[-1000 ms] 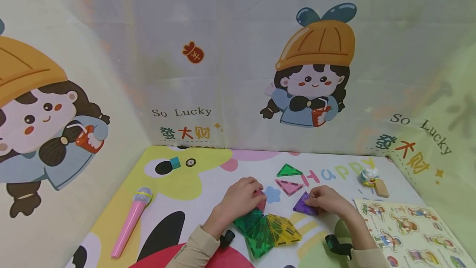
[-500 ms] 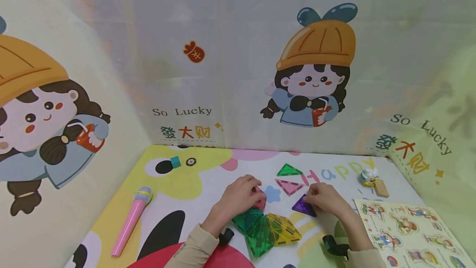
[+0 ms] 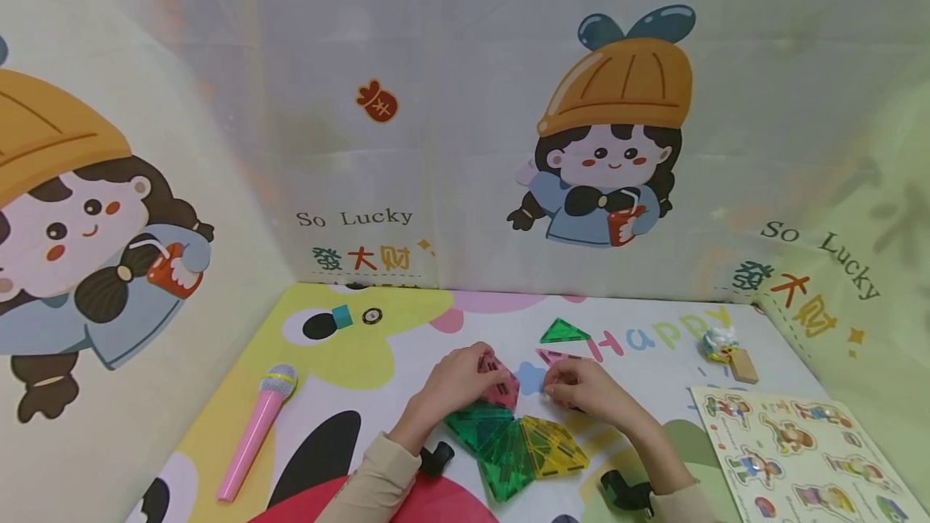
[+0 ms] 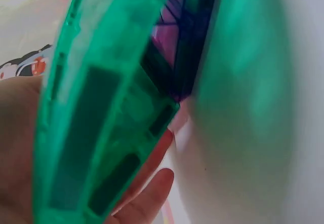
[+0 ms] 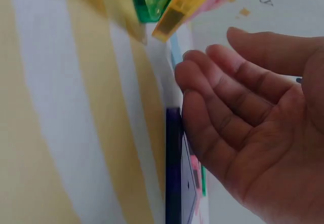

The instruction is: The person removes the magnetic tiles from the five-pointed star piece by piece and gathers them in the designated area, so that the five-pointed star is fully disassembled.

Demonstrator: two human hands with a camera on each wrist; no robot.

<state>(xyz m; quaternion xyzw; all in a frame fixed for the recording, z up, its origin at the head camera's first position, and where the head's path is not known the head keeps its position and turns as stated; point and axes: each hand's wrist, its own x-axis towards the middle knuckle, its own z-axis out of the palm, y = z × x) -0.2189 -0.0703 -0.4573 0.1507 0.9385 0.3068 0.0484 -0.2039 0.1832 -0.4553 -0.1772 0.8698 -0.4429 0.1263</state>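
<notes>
Play mat [image 3: 378,361], both hands' fingers curled on tiles

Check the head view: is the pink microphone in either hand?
No, the microphone lies alone on the mat, left of the left hand.

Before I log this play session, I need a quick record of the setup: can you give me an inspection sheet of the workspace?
Surface: printed play mat, bright cartoon shapes and the word HAPPY.
Job's things: pink triangle tile tilted up against a joined green and yellow tile cluster; purple triangle tile flat on the mat; loose green triangle tile and another pink triangle tile behind.
Clutter: pink toy microphone, picture puzzle board, small wooden block beside a small toy.
Grippers: left hand holds the raised pink tile; right hand over the purple tile, grip unclear.
Cables: nothing seen.
Surroundings: cartoon-printed fabric walls on three sides.
</notes>
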